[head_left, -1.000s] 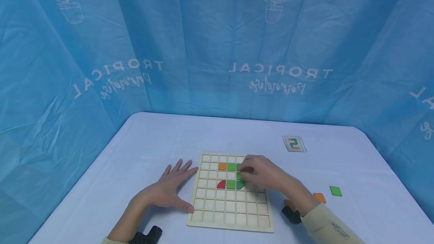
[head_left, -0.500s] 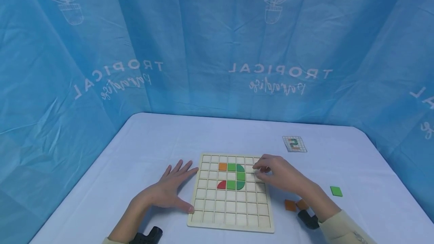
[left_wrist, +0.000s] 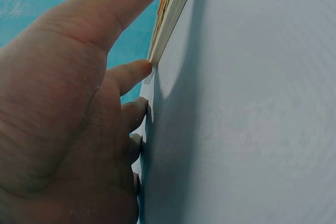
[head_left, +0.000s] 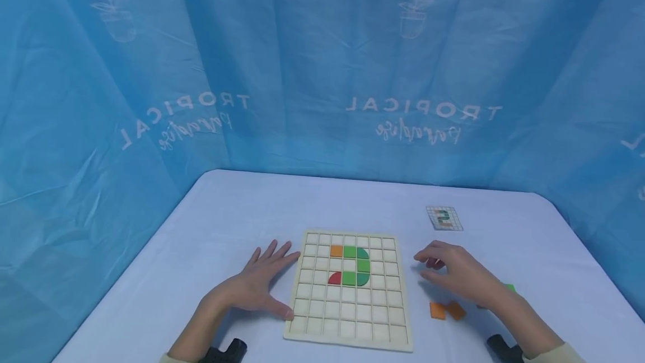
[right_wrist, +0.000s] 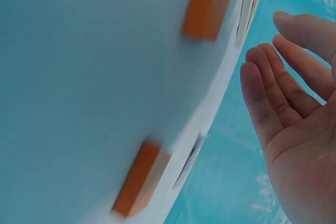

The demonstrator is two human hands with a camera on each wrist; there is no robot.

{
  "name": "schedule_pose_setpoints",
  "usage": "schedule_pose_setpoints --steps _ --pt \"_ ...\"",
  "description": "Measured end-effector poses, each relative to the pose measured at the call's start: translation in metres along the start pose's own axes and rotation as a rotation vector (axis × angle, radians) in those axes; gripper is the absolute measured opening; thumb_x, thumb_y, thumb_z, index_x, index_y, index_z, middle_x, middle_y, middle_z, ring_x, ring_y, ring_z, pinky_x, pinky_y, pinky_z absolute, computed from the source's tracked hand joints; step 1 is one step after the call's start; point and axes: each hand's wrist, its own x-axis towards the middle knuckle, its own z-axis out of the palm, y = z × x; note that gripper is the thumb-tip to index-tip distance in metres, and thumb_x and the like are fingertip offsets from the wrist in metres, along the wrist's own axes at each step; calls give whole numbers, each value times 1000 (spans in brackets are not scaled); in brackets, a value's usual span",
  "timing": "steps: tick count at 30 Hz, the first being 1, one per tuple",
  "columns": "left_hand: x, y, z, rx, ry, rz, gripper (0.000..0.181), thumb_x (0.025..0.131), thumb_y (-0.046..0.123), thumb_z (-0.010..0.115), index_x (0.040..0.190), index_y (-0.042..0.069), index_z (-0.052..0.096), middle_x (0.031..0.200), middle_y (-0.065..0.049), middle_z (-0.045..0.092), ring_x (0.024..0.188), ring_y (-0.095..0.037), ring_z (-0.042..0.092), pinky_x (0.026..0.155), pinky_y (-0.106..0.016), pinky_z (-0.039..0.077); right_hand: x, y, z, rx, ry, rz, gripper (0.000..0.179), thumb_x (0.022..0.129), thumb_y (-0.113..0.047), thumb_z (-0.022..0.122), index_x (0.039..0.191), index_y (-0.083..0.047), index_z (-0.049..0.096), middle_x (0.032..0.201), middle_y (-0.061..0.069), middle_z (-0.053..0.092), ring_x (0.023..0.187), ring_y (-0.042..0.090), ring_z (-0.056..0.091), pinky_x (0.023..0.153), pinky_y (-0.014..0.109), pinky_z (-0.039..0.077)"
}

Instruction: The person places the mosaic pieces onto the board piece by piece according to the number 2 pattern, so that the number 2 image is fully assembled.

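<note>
Wooden grid board (head_left: 347, 311) lies against spread fingers of the left hand (head_left: 259, 285), probably steadying it; right hand (head_left: 457, 273), fingers relaxed, grips nothing.

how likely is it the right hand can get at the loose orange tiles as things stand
Likely yes: the right hand appears empty, and the loose orange tiles lie close by on the table, beside the board, with no visible obstacle.
</note>
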Motion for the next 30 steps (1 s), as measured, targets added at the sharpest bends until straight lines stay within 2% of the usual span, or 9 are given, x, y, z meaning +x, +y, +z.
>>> schedule_pose_setpoints --steps 14,22,30 --pt "1 1 2 11 9 -11 120 52 80 72 152 29 29 160 2 11 145 -26 -4 114 -53 -5 -45 27 -20 11 42 105 26 81 -18 78 106 -22 70 98 -12 62 83 5 58 70 23 53" --pt "2 1 3 17 11 -20 121 51 81 72 152 30 28 160 2 11 145 -25 -5 114 -53 -5 -60 39 -33 14 82 161 30 79 -17 80 108 -19 71 104 -5 63 83 13 56 64 22 53" --pt "3 1 3 25 9 -25 121 51 81 71 152 29 29 160 1 12 145 -26 -4 113 -53 -5 -70 54 -44 -34 71 191 34 78 -20 81 109 -15 70 103 -2 63 81 13 55 63 22 53"
